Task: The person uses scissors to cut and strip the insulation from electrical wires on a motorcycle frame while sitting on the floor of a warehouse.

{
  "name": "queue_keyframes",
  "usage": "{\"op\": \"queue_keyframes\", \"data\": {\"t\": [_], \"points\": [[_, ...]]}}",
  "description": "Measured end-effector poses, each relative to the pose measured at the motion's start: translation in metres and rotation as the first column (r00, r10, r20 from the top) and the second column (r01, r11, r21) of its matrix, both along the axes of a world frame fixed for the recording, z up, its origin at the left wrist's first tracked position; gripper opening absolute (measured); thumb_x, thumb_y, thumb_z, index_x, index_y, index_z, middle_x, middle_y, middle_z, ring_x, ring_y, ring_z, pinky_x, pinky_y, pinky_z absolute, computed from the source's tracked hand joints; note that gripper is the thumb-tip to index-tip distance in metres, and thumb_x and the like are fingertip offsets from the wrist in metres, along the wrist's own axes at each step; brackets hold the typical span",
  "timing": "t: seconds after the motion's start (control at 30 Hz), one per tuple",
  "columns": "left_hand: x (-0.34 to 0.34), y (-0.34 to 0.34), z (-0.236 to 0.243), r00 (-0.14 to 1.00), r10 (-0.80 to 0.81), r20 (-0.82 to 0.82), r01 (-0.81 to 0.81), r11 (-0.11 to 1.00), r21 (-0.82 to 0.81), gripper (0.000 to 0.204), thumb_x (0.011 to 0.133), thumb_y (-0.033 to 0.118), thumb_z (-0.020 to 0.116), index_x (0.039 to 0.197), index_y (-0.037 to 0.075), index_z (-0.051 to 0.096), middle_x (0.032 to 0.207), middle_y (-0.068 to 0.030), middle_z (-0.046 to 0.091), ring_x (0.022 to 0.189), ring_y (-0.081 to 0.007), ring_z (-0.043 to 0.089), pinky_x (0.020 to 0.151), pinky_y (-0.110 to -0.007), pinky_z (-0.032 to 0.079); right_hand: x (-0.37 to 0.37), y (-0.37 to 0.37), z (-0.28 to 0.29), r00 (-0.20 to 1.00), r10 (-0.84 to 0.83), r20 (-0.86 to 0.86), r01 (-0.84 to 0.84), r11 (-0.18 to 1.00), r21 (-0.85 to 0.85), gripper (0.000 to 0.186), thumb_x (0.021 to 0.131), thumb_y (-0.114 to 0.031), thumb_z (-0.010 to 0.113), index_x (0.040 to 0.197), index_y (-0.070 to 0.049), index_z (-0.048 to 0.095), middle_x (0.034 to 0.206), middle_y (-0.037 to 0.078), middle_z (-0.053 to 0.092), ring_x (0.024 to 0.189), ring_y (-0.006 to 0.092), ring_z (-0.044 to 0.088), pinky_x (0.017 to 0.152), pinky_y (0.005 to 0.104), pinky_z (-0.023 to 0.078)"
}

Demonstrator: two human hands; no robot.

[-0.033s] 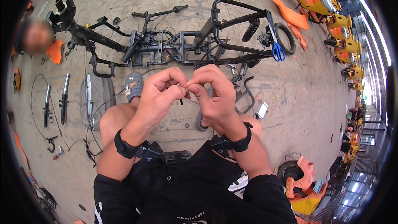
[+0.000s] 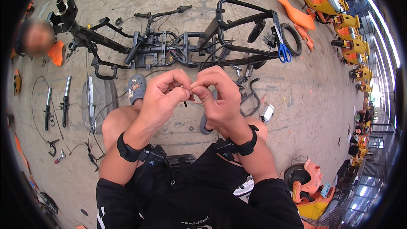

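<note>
My left hand and my right hand meet fingertip to fingertip in front of me, both pinched closed. Between them is a thin wire, reddish where it shows below the fingers. A short black end pokes out under my left fingertips. The fingers hide most of what they grip. Beyond my hands a bare black scooter frame lies across the floor, with cables threaded through its middle. Blue-handled scissors rest against the frame's right end.
To the left lie two fork tubes, a grey plastic-wrapped part and a cable with a lever. A tyre, orange panels and a silver box are on the right. Yellow scooters line the right side; a person is far left.
</note>
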State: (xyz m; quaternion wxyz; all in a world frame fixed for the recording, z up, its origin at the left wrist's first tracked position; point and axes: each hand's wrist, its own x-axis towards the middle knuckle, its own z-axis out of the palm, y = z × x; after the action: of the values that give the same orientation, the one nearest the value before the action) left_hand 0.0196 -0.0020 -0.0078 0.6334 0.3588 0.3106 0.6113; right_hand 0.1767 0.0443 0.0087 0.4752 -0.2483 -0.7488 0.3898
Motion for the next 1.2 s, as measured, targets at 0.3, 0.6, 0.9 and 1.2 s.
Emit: {"op": "queue_keyframes", "data": {"t": [0.3,0.6,0.9,1.2], "points": [[-0.007,-0.002,0.009,0.985,0.026,-0.173,-0.019,0.999,0.040,0.011,0.079,-0.007,0.064,0.089,-0.004,0.065,0.088,-0.0072,0.062,0.079,-0.0116,0.060,0.069,-0.024,0.050,0.001,0.003,-0.001,0.999,-0.029,-0.032,0.031,0.998,0.048,0.009,0.082,0.002,0.068,0.089,-0.001,0.062,0.087,0.010,0.060,0.068,0.0173,0.055,0.060,0.0273,0.045],[-0.004,-0.006,0.020,0.848,0.254,-0.466,-0.162,0.960,0.228,0.013,0.075,-0.007,0.069,0.088,-0.005,0.069,0.088,-0.0086,0.066,0.077,-0.0122,0.064,0.070,-0.023,0.052,0.005,0.003,0.001,1.000,-0.027,-0.001,0.027,0.998,0.050,0.009,0.083,0.001,0.068,0.090,-0.001,0.063,0.088,0.010,0.060,0.065,0.0157,0.054,0.059,0.0264,0.044],[0.002,-0.007,0.019,0.828,0.307,-0.469,-0.213,0.946,0.243,0.015,0.074,-0.008,0.070,0.088,-0.005,0.068,0.088,-0.0082,0.066,0.077,-0.0129,0.066,0.069,-0.022,0.054,0.006,0.003,0.003,0.999,-0.034,-0.013,0.034,0.999,0.031,0.008,0.084,-0.001,0.068,0.090,-0.002,0.063,0.086,0.009,0.061,0.064,0.0150,0.053,0.058,0.0261,0.044],[0.002,-0.007,0.017,0.873,0.233,-0.428,-0.151,0.965,0.216,0.016,0.075,-0.009,0.067,0.089,-0.003,0.063,0.087,-0.0055,0.061,0.077,-0.0108,0.063,0.069,-0.022,0.054,0.007,0.002,0.002,1.000,-0.002,-0.017,0.002,1.000,0.027,0.007,0.084,-0.001,0.067,0.089,-0.001,0.063,0.086,0.009,0.061,0.065,0.0159,0.054,0.058,0.0263,0.044]]}}
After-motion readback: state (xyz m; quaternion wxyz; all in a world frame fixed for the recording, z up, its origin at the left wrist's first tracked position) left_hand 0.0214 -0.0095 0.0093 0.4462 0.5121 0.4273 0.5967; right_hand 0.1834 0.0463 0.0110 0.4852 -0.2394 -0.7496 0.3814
